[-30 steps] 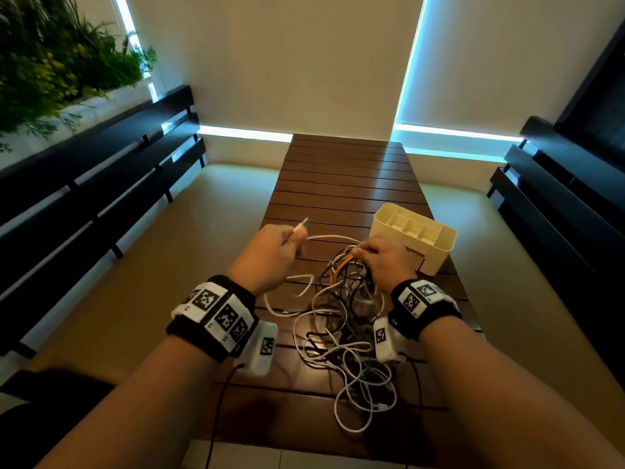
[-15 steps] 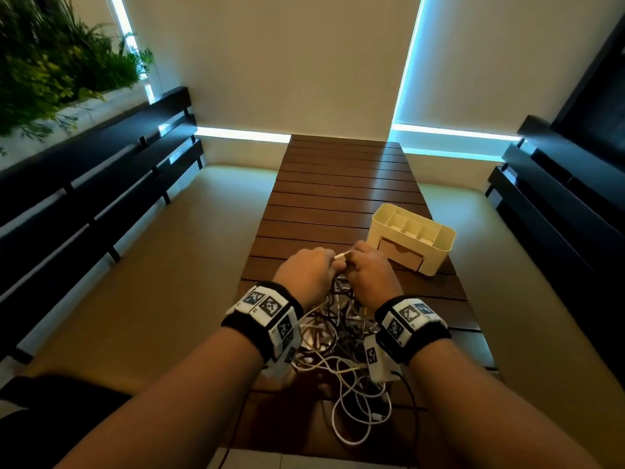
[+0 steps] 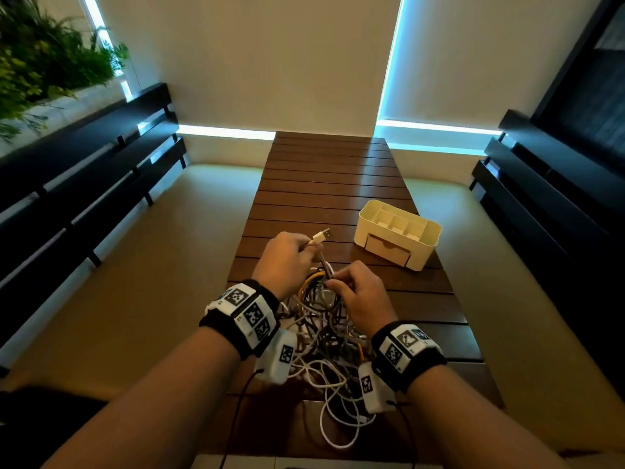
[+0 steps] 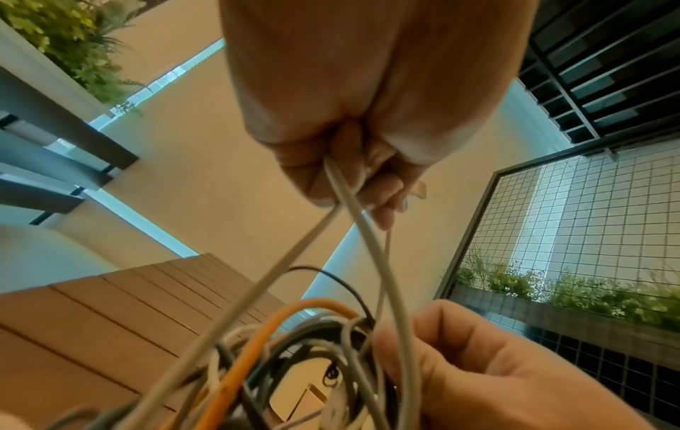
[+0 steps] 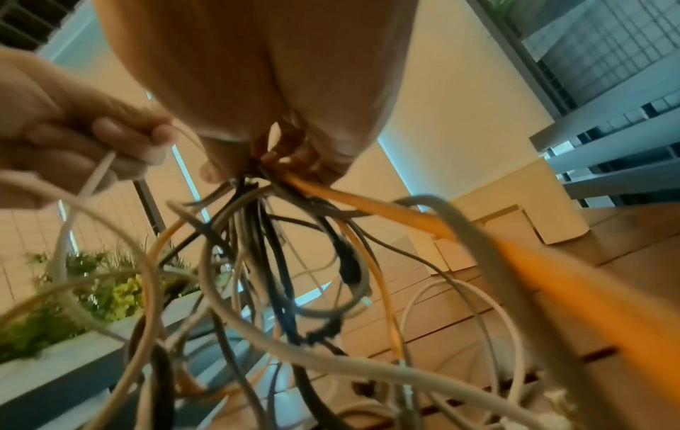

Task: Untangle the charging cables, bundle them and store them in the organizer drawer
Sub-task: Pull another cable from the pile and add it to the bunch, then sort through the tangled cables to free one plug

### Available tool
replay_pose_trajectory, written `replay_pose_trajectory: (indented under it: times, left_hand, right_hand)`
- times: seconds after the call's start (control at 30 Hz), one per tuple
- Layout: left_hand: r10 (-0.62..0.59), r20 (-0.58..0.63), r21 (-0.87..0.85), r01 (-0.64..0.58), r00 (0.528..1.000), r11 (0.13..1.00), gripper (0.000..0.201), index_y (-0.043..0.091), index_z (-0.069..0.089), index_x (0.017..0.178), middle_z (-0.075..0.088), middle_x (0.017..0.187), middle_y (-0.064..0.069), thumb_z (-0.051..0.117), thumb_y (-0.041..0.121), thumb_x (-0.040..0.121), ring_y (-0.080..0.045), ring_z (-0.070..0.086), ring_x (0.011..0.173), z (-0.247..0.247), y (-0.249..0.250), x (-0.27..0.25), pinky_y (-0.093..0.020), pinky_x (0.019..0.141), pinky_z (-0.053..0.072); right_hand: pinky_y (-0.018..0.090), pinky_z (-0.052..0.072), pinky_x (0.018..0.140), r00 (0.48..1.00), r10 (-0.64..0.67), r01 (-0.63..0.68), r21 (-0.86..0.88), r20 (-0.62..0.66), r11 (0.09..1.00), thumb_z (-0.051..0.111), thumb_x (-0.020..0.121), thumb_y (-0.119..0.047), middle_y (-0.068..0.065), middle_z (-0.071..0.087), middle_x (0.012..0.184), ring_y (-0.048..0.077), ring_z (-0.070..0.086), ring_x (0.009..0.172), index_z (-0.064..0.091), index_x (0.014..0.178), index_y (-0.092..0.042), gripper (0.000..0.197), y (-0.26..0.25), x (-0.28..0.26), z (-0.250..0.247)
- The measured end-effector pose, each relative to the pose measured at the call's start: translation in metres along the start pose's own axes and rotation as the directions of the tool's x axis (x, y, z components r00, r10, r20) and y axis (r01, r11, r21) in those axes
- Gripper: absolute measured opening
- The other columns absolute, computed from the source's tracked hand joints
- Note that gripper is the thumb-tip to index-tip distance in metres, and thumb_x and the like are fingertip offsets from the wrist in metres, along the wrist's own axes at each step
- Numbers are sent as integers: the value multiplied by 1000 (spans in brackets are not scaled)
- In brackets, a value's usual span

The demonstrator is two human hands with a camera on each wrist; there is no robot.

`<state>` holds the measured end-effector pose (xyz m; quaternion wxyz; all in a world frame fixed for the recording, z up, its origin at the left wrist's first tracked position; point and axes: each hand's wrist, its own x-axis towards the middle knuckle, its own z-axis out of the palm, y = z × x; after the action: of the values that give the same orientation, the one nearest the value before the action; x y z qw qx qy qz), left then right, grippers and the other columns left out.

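Observation:
A tangle of white, black, grey and orange charging cables (image 3: 324,333) lies on the near end of the slatted wooden table (image 3: 331,184). My left hand (image 3: 287,262) grips a white cable (image 4: 353,221) near its USB plug (image 3: 321,235), which sticks out above the fist. Just right of it, my right hand (image 3: 358,292) pinches a bunch of cables (image 5: 279,186) at the top of the tangle, the orange cable (image 5: 405,215) among them. The cream organizer (image 3: 397,235) stands on the table's right side, its small drawer (image 3: 387,250) closed.
Dark slatted benches (image 3: 84,184) run along both sides of the table. Green plants (image 3: 40,66) grow in a planter at the upper left. White cable loops (image 3: 338,431) hang toward the table's near edge.
My hands, which met over the tangle half a second ago, have drawn apart. The left hand has lifted the white cable's plug end up and away to the left.

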<state>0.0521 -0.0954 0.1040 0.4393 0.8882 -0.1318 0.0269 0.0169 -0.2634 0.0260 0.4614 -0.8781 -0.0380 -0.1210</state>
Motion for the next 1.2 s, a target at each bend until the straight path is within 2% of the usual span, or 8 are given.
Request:
replay_pose_trajectory:
  times: [0.23,0.37,0.43,0.57,0.73,0.83,0.97,1.2]
  left_hand:
    - [-33,-170,-261,-13,985,965,35,9,73,71,52,55,-9,59,25,99,-15,42,52,-9,1,6,-37,57,41]
    - [-28,-175,-409,-47,984,911,35,13,71,70,51,60,-18,58,26,100,-20,39,52,-12,15,-6,-32,55,36]
    - [-73,-250,-499,-64,965,864,36,19,69,69,47,56,-7,57,30,100,-19,36,49,-33,25,2,-32,52,33]
    - [23,-272,-404,-136,962,905,35,17,68,74,43,59,-6,54,38,99,-20,34,49,-75,24,24,-35,53,33]
    - [31,-131,-267,-65,991,961,36,19,67,69,41,46,10,55,32,101,-11,32,42,-42,15,16,-30,51,30]
    - [33,-81,-217,-50,996,975,36,22,67,67,41,49,9,56,31,101,-8,32,45,-28,10,16,-29,53,31]
    - [28,-19,-190,-31,999,981,34,21,68,69,43,50,10,57,30,100,-8,34,46,-22,12,16,-29,56,32]
    - [10,142,-426,52,990,903,31,9,70,80,43,48,10,55,25,101,-5,32,38,-18,20,3,-23,45,28]
  right_hand:
    - [14,35,67,966,-247,220,-267,-74,938,60,94,-23,-5,50,87,10,42,79,58,83,-15,14,28,-10,4]
    - [31,45,66,992,122,-127,-179,-41,976,62,96,-21,-1,59,84,18,56,78,56,82,-16,16,40,6,-7]
    - [33,47,70,935,337,-290,-311,108,905,60,97,-25,2,61,87,20,58,81,59,84,-15,17,59,5,-18]
    - [32,47,77,891,434,-355,-388,135,850,61,97,-24,0,63,93,19,60,89,64,87,-20,11,87,-9,-33]
    - [32,51,80,940,342,-341,-114,-14,933,65,94,-21,-2,63,96,14,61,92,67,93,-18,3,50,9,-34]
    - [23,48,80,982,173,-172,12,-75,985,65,94,-19,-10,59,99,-1,57,92,65,100,-22,8,14,17,-38]
    - [17,50,74,993,-50,68,167,-107,984,66,91,-17,-5,64,102,4,60,91,63,106,-29,19,-41,17,-37]
    - [25,52,62,989,-148,150,65,-25,987,65,95,-27,-15,59,82,7,57,69,57,126,-31,33,-59,9,-35]
